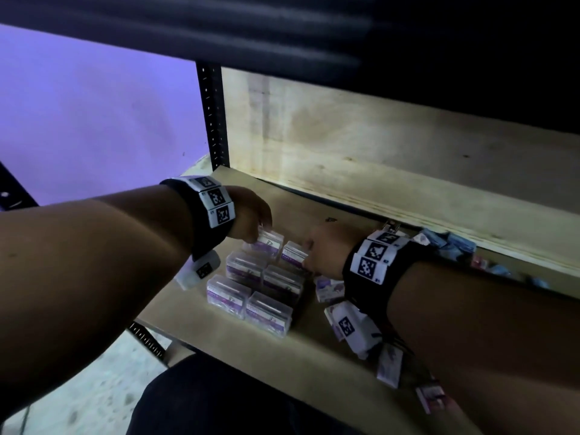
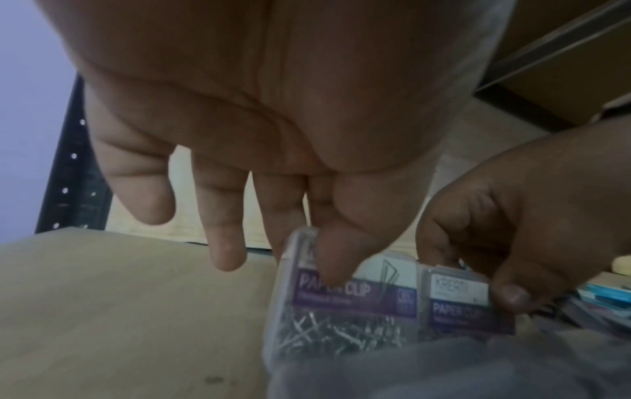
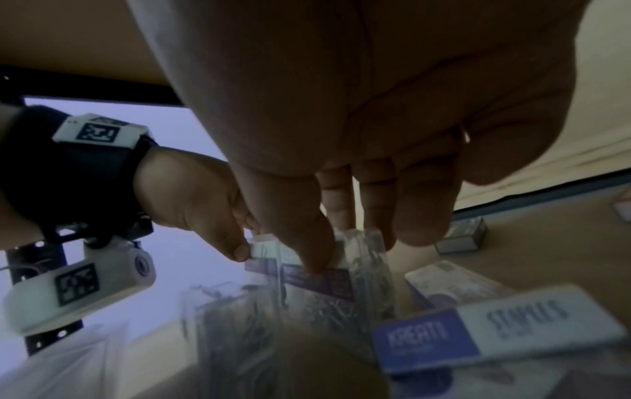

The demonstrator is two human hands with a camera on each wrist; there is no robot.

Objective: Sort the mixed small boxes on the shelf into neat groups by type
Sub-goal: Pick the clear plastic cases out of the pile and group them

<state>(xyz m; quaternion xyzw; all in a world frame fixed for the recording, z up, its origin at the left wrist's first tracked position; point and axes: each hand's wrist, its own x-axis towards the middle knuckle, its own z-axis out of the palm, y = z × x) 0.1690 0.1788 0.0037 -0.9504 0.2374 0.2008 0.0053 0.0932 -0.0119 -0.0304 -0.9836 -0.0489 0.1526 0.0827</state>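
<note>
Both forearms reach in over shelf board, black marker bands on wrists. Left hand pinches far-left paper clip box, thumb on its label, other fingers straight behind it. Right hand pinches box just beside it, thumb on front, fingers behind. Both boxes form far row of clear paper clip boxes, two columns, touching, left of centre. Staples boxes lie loose under right wrist, more near right. Blue boxes heaped far right against back panel
</note>
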